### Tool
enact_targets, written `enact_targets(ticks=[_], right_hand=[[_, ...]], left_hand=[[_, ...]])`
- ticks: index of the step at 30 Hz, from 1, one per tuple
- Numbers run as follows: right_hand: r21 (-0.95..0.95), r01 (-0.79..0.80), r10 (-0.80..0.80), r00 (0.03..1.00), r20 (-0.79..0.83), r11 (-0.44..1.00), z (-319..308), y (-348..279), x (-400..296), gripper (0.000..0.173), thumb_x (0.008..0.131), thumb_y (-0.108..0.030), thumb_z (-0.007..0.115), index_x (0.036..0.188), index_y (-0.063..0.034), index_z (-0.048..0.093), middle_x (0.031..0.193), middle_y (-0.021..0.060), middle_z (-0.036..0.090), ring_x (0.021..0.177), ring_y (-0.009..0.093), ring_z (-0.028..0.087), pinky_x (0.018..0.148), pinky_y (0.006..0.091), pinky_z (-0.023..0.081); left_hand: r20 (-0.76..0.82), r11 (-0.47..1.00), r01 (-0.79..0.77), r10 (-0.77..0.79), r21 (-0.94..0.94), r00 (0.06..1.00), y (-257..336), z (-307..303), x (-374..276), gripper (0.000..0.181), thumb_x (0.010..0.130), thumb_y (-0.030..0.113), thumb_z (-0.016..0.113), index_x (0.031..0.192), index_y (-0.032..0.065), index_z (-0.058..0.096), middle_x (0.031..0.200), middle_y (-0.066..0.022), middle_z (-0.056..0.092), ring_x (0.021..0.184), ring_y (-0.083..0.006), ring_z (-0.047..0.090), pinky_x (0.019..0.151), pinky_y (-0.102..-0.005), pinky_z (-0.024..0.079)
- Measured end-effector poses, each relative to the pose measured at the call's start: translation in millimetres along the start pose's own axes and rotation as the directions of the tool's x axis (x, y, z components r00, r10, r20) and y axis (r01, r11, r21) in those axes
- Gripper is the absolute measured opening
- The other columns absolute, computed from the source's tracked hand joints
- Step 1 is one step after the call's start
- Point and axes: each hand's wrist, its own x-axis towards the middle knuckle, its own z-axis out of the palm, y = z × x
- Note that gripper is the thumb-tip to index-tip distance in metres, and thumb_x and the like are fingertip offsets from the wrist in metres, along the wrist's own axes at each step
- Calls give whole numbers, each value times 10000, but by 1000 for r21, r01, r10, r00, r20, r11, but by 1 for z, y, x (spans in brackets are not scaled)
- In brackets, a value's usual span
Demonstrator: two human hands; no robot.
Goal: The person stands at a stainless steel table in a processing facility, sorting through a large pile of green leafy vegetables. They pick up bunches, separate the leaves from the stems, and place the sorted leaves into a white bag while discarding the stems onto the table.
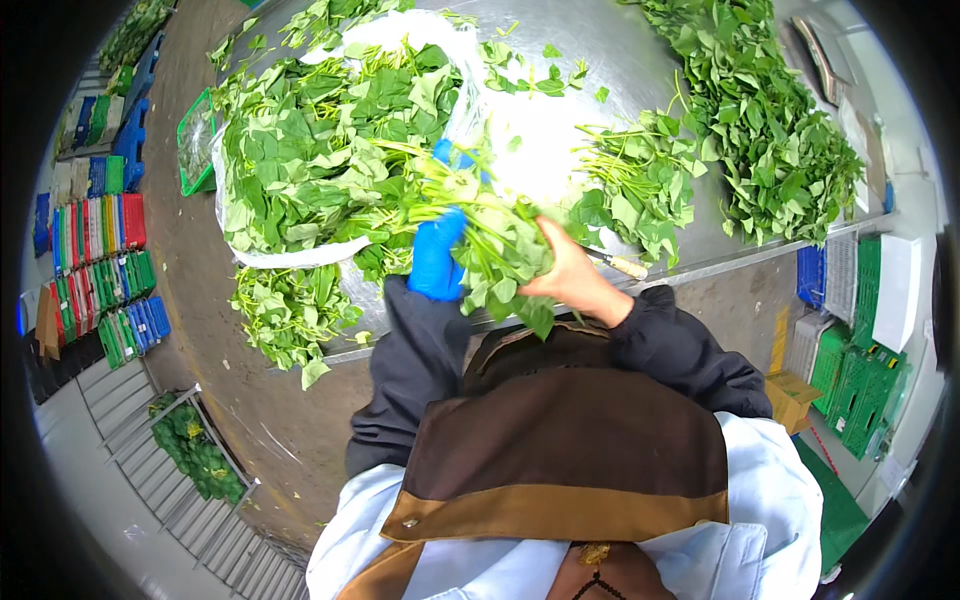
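My left hand (437,259), in a blue glove, grips a bunch of leafy green stems (491,225) above the near edge of the steel table (637,45). My bare right hand (574,274) is around the leafy end of the same bunch. More blue shows beyond the stems; I cannot tell what it belongs to. A knife (626,266) with a light handle lies beside my right hand, its blade partly hidden. To the left, a clear plastic bag (300,256) lies under and around a large heap of the greens (300,150). A smaller bunch (637,187) rests to the right.
A long pile of greens (757,112) covers the table's right side. Loose greens (292,307) hang over the near left edge. On the floor at left stand a green crate (196,142) and stacked coloured crates (97,232). More green crates (855,390) and a cardboard box (791,397) stand right.
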Motion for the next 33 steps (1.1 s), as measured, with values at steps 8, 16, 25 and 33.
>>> enact_targets(ticks=[8,16,25,33], right_hand=[[-825,0,-113,991,-77,565,-68,95,25,894,655,-15,668,1449,-103,266,876,261,618,767,413,606,698,436,493],[-651,191,-210,976,49,734,-37,13,-4,896,637,55,624,1440,-155,285,1108,207,599,895,402,608,734,455,502],[-857,257,-365,927,88,446,-61,-31,-56,817,633,97,549,1396,-150,396,841,125,537,772,325,563,670,404,480],[-887,354,-417,884,213,297,-40,-55,-67,764,625,52,585,1361,-104,451,747,87,453,686,265,518,593,379,447]], left_hand=[[-209,874,154,-61,461,976,-31,-146,32,330,886,9,562,1210,-54,556,921,-101,657,630,-137,559,577,-238,460],[67,975,-19,4,222,998,-26,-42,-3,771,783,-50,639,1450,136,300,1197,-116,570,948,-220,608,807,-321,534],[-35,928,-92,111,361,993,31,-99,10,518,825,50,636,1319,7,484,1154,-74,611,963,-155,602,846,-276,488],[52,955,-105,94,278,994,5,-56,-2,327,768,14,654,1088,-33,604,983,-98,656,853,-168,627,779,-274,499]])
